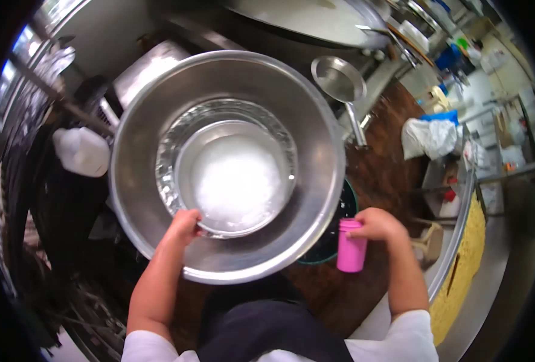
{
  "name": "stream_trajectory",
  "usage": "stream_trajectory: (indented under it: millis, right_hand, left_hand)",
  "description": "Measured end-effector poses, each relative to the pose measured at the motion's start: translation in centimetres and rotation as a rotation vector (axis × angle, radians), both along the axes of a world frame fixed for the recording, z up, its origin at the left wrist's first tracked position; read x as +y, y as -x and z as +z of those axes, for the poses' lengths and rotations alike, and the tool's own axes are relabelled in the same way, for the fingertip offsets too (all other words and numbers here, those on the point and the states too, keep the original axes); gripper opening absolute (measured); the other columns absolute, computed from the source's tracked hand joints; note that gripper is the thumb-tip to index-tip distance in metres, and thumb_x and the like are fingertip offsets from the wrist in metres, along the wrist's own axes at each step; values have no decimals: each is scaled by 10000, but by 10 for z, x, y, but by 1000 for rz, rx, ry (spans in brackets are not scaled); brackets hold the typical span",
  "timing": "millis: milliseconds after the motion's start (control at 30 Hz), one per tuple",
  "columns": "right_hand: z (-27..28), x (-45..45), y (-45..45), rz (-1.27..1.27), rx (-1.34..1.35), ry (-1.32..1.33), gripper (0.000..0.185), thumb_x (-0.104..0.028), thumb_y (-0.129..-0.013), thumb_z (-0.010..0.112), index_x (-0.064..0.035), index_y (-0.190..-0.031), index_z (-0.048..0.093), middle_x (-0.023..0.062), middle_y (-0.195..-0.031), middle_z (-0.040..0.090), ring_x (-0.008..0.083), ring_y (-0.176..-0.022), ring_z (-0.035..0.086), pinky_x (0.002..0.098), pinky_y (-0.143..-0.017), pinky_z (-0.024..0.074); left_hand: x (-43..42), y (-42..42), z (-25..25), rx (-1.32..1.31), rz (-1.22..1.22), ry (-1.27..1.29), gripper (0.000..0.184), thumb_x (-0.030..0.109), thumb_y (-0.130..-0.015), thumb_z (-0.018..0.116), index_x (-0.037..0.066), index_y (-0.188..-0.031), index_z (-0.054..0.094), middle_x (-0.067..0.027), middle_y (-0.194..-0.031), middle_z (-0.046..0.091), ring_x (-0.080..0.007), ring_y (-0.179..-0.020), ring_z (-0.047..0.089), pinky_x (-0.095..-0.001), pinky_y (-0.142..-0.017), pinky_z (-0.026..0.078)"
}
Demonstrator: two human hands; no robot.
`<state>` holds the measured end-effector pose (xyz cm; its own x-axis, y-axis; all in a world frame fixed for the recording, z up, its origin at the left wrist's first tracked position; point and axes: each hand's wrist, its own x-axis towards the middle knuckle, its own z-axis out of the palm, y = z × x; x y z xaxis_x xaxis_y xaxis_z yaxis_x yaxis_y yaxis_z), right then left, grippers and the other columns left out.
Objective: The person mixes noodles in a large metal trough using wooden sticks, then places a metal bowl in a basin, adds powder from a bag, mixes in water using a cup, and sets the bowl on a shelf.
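In front of me stands a large steel basin with clear liquid at its bottom. Inside it sits a smaller round metal bowl, holding something white and bright whose kind I cannot make out. My left hand is closed on the near left rim of that smaller bowl. To the right, outside the basin, my right hand grips a pink plastic cup near its top. What the cup contains is hidden.
A long-handled steel pan lies right of the basin. Beyond it is a wide vessel of whitish liquid. A white jug stands left, a dark green-rimmed tub below right. A tray of yellow food is far right.
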<state>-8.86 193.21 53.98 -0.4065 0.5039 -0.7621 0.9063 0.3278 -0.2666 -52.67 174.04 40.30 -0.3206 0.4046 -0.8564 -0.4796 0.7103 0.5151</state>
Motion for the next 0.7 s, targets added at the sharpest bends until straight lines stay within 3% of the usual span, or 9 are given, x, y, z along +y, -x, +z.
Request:
stream_trajectory:
  millis: [100, 233, 333, 467, 533, 633, 700]
  right_hand:
    - [-122, -23, -34, -101, -204, -180, 380, -438, -785, 640, -98, -926, 735, 165, -972, 700, 333, -937, 669, 432, -810, 532]
    - [-260, -42, -37, -192, -104, -87, 357, -385, -817, 609, -89, -982, 725, 162, -1056, 693, 322, -1008, 662, 415, -867, 530]
    - [-326, -49, -34, -285, -83, -112, 358, -344, -831, 599, -84, -1053, 702, 167, -1106, 681, 335, -1024, 659, 426, -879, 529]
    - [-352, -39, -26, -198, -119, 20, 366, -324, -838, 594, -75, -1092, 681, 169, -1125, 675, 341, -1019, 662, 436, -877, 530]
    - [-376, -39, -25, -218, -7, -61, 336, -307, -843, 586, -59, -1045, 692, 162, -1114, 682, 323, -1017, 667, 428, -866, 535]
    - [-402, -42, -23, -264, -58, -102, 284, -275, -849, 572, -61, -971, 715, 165, -1039, 701, 310, -1002, 675, 426, -857, 537]
    - [-382, -46, -14, -265, -81, -92, 261, -250, -846, 561, -65, -933, 723, 163, -999, 708, 303, -986, 680, 426, -834, 540]
  left_hand:
    - [-1, 1, 4, 60, 22, -2, 82, 56, -761, 561, 64, -710, 498, -47, -636, 451, -194, -497, 461, -339, -398, 331]
    - [-10, 18, -6, 80, 3, 14, 76, 65, -741, 568, 77, -704, 503, -44, -618, 458, -191, -495, 464, -336, -393, 324]
    - [-7, 10, 6, 120, 16, 23, 60, 62, -744, 566, 57, -697, 528, -36, -591, 470, -180, -448, 448, -329, -381, 332]
    - [-6, 4, 14, 175, 28, 65, 68, 64, -747, 570, 57, -688, 537, -46, -592, 513, -190, -430, 478, -324, -369, 338]
    - [-6, 11, 9, 180, 24, 64, 92, 64, -750, 572, 56, -666, 535, -52, -584, 530, -198, -429, 507, -322, -354, 343]
    - [-10, 13, 8, 183, 30, 58, 108, 63, -748, 573, 58, -648, 531, -57, -566, 529, -200, -418, 510, -326, -348, 344]
    - [-7, 10, 9, 199, 27, 62, 111, 62, -747, 572, 58, -644, 530, -58, -561, 530, -201, -414, 512, -326, -345, 343]
